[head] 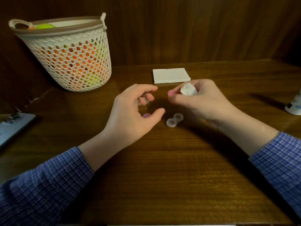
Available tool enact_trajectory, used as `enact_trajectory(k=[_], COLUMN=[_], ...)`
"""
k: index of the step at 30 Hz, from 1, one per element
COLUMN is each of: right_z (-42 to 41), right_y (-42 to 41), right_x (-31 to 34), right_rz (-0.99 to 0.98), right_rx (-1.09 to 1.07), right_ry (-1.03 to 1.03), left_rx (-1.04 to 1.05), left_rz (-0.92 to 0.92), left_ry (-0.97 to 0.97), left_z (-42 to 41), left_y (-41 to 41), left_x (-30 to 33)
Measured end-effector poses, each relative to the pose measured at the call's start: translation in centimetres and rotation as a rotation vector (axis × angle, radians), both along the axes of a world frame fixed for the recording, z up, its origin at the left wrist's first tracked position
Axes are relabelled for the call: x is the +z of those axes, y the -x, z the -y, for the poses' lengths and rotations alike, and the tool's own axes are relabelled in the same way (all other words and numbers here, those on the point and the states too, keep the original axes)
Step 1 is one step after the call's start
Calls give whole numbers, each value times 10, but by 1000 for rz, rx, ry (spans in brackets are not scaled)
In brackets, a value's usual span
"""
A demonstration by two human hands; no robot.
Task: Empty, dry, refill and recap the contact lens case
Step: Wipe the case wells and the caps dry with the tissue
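Fingers [175, 93] of the right hand [200, 101] pinch a pink cap [170, 93] and a crumpled tissue [189, 89] together, just beyond the case [174, 120], which lies open on the table [162, 168] with both wells uncovered. My guess is that the cap is being dried. With two things in one pinch, the cap could slip loose as the tissue is worked round it, drop and roll, or land inside-down on the wood and pick up dirt.

The left hand [133, 110], left of the case, is loosely curled over something small and clear [141, 101]; whether it grips that thing or only covers it I cannot tell, nor what the thing is. The second cap [146, 115] lies on the table under this hand, between thumb and palm, left of the case. A careless sweep of the thumb or wrist could knock it away or nudge the case, which is light and would probably slide or tip easily.

Behind the case, a folded stack of tissues [171, 75] lies near the back wall. Far right of the case stands a bottle [294, 106], cut off by the frame edge; it is probably the solution, and a long reach over the case could strike it. A basket [68, 56] stands well to the left and behind, a grey device [13, 126] at the left edge.
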State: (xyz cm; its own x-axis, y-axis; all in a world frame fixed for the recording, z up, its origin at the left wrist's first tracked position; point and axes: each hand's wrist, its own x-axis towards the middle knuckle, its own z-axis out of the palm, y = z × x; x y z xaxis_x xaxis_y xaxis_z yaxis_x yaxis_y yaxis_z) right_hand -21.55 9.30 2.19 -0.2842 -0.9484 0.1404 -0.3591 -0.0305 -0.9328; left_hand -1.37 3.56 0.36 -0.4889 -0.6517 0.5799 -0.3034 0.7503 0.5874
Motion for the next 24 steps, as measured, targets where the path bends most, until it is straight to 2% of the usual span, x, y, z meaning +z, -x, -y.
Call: enact_trajectory(k=[3, 6, 9, 12, 16, 22, 24], right_z=[9, 14, 19, 21, 23, 22, 23], right_y=[26, 44, 52, 53, 53, 53, 55], right_x=[-2, -8, -11, -12, -13, -10, -11], right_rz=[-28, -135, -277, -387, -435, -436, -388], right_rx=[-116, -36, 43, 150, 182, 192, 119], right_ry=[-35, -224, -285, -298, -291, -304, -307], left_rx=[55, 59, 59, 87, 114, 100, 102], left_rz=[111, 312, 418, 434, 414, 380, 368], left_ry=[-61, -91, -101, -130, -129, -160, -170], left_z=[5, 6, 7, 11, 13, 14, 15], left_y=[-5, -6, -4, -3, 2, 7, 8], left_x=[-2, -6, -8, -9, -11, -13, -14])
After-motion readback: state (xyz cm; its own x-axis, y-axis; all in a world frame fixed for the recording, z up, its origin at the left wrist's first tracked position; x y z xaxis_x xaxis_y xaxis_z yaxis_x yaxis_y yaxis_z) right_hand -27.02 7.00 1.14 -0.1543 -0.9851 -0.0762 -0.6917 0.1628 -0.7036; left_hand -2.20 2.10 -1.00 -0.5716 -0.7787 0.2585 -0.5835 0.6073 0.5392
